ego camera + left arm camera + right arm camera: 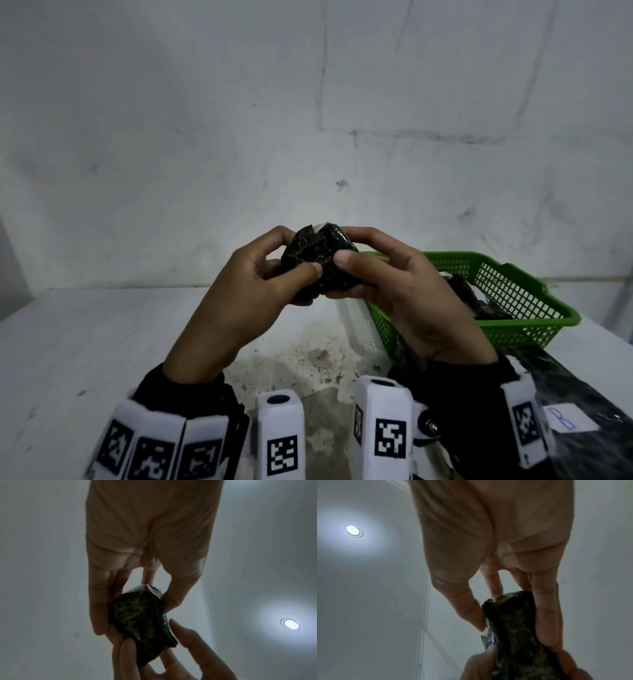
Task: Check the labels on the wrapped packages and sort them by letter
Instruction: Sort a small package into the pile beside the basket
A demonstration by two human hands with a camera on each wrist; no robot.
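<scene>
Midway over a white table (102,342), a person holds a small package (317,262) wrapped in crinkled black plastic up in front of a scuffed white wall (308,102), both hands closed around it. At the 9 o'clock side of the bundle, the left hand (246,291) pinches it between thumb and curled fingers; the left wrist view shows its fingers (99,601) running down one flank. At 3 o'clock, the right hand (404,291) presses its thumb on the near face, its fingers wrapped over the top and far side. No letter is legible from any angle; only a pale scrap shows at the 12 o'clock end, possibly a label edge or tape.

Done well, this step likely means rolling the bundle slowly between the fingertips, keeping thumbs off any pale patch, until the label faces the eyes, without tearing the film.

The package's long axis appears roughly upright, leaning slightly toward 1 o'clock, its pale end uppermost.

At 4 o'clock on the table sits a green mesh basket (534,329) holding more dark bundles, a white basket (356,325) just beside it. At 5 o'clock lies another black package with a white label (565,421) marked B.
</scene>
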